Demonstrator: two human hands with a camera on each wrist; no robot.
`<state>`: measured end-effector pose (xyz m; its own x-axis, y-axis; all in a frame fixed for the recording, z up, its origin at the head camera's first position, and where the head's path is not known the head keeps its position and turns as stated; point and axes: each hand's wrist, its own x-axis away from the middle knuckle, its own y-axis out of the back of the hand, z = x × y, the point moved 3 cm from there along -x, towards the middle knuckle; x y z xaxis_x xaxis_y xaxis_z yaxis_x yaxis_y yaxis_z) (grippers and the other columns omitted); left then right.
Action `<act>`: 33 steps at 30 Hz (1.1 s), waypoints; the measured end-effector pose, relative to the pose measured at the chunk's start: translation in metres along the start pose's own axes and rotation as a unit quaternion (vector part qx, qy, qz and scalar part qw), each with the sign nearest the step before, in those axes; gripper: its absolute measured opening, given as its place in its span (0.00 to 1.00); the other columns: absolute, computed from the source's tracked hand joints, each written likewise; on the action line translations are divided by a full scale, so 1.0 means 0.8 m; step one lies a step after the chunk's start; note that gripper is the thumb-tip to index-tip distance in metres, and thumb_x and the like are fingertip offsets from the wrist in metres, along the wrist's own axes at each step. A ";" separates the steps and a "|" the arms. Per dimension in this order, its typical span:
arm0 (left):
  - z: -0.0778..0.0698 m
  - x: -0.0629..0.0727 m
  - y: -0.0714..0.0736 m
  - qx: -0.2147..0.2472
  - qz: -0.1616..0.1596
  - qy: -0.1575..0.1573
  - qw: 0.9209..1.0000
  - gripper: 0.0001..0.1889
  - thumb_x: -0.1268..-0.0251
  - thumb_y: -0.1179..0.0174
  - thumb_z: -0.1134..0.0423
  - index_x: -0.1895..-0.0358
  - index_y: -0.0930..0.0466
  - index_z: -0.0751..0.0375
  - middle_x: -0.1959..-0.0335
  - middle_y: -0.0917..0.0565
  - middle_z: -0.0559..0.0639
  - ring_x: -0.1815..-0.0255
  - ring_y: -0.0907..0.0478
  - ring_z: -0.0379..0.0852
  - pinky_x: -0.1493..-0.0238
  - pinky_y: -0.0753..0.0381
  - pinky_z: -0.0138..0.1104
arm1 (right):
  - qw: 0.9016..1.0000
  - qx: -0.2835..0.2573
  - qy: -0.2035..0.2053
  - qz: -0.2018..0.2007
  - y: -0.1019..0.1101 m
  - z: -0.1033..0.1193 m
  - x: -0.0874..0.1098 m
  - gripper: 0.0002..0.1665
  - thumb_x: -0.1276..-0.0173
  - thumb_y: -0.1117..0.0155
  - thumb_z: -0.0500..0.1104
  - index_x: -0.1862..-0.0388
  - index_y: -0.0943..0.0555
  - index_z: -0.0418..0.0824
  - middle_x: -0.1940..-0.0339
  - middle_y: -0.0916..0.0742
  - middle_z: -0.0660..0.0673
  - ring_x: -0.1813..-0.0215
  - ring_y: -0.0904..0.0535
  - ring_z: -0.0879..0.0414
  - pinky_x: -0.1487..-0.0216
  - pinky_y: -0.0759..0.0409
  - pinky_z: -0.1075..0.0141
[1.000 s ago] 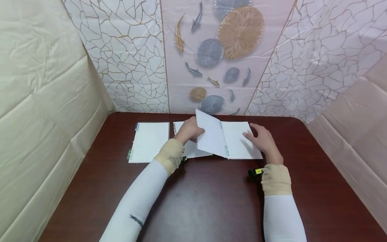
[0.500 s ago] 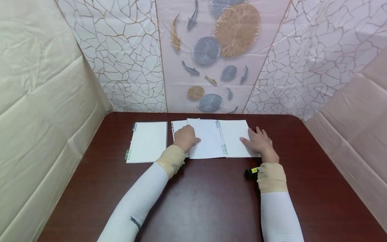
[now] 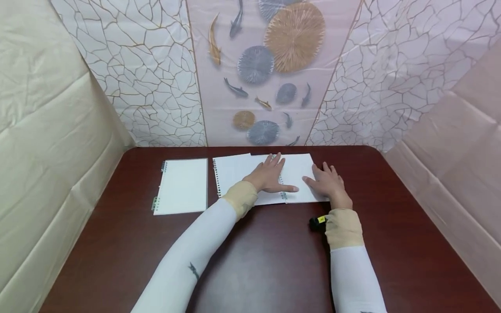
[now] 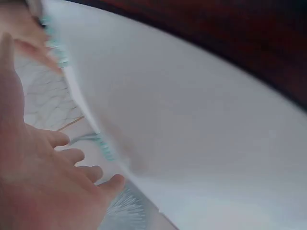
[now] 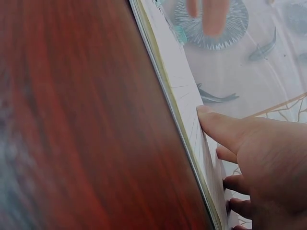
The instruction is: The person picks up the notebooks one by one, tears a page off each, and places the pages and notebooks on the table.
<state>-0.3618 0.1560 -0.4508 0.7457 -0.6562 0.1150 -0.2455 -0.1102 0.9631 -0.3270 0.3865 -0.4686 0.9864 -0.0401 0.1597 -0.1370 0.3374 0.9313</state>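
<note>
A spiral notebook point(image 3: 296, 167) lies open near the back of the table, with blank white pages and teal binding rings. Over its left page and binding spreads my left hand point(image 3: 268, 177), fingers extended and thumb pointing right; whether it touches the paper I cannot tell. In the left wrist view, teal rings point(image 4: 58, 50) edge the white page point(image 4: 172, 120) beside the fingers. My right hand point(image 3: 328, 183) rests at the right page's outer edge, fingers spread. The right wrist view shows its thumb on the page of the notebook point(image 5: 184, 103), whose sheet edges are visible.
Partly under the open notebook's left side lies another white notebook point(image 3: 230, 168) with dark binding holes. Farther left is a third white notebook point(image 3: 182, 187) with green and dark rings. The brown table point(image 3: 266, 248) meets a patterned wall cloth point(image 3: 156, 82) behind.
The page my left hand held raised has come down flat to the left. That hand has let go and moved right to the binding. My right hand has settled onto the right page's edge.
</note>
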 end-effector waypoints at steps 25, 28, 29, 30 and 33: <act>0.013 -0.017 -0.017 -0.039 0.049 0.023 0.998 0.67 0.42 0.51 0.12 0.12 0.61 0.57 0.10 0.63 0.48 0.11 0.66 0.55 0.15 0.56 0.49 | 0.969 -0.192 0.082 -0.128 0.053 0.044 0.015 0.60 0.21 0.36 0.61 0.10 0.63 0.43 0.30 0.22 0.23 0.30 0.25 0.28 0.36 0.24 0.34; 0.015 -0.025 -0.025 -0.038 0.068 0.034 0.996 0.68 0.44 0.52 0.11 0.11 0.66 0.53 0.11 0.68 0.43 0.11 0.71 0.51 0.14 0.61 0.46 | 0.973 -0.163 0.063 -0.151 0.051 0.046 0.013 0.58 0.21 0.37 0.61 0.11 0.56 0.37 0.42 0.15 0.25 0.42 0.18 0.31 0.45 0.19 0.39; 0.016 -0.027 -0.028 -0.039 0.070 0.038 0.996 0.68 0.44 0.52 0.11 0.11 0.67 0.51 0.11 0.69 0.41 0.11 0.71 0.50 0.14 0.61 0.46 | 0.974 -0.154 0.060 -0.157 0.049 0.046 0.011 0.53 0.20 0.37 0.60 0.12 0.50 0.35 0.45 0.14 0.26 0.46 0.17 0.33 0.47 0.19 0.40; 0.015 -0.025 -0.028 -0.037 0.070 0.037 0.996 0.68 0.44 0.52 0.11 0.12 0.67 0.51 0.11 0.69 0.41 0.11 0.72 0.50 0.14 0.62 0.46 | 0.974 -0.145 0.058 -0.163 0.046 0.046 0.008 0.47 0.19 0.38 0.57 0.15 0.42 0.32 0.46 0.14 0.27 0.48 0.17 0.34 0.49 0.18 0.41; 0.016 -0.027 -0.032 -0.039 0.063 0.038 0.997 0.69 0.45 0.53 0.10 0.11 0.67 0.51 0.11 0.68 0.41 0.11 0.71 0.49 0.14 0.59 0.46 | 0.974 -0.136 0.051 -0.175 0.036 0.042 0.003 0.31 0.16 0.42 0.50 0.27 0.26 0.29 0.45 0.14 0.26 0.48 0.17 0.34 0.48 0.18 0.41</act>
<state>-0.3795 0.1634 -0.4814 0.7570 -0.6029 0.2519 -0.2938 0.0303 0.9554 -0.3317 0.3646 -0.4305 0.9742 -0.1089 -0.1979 0.2247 0.5572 0.7994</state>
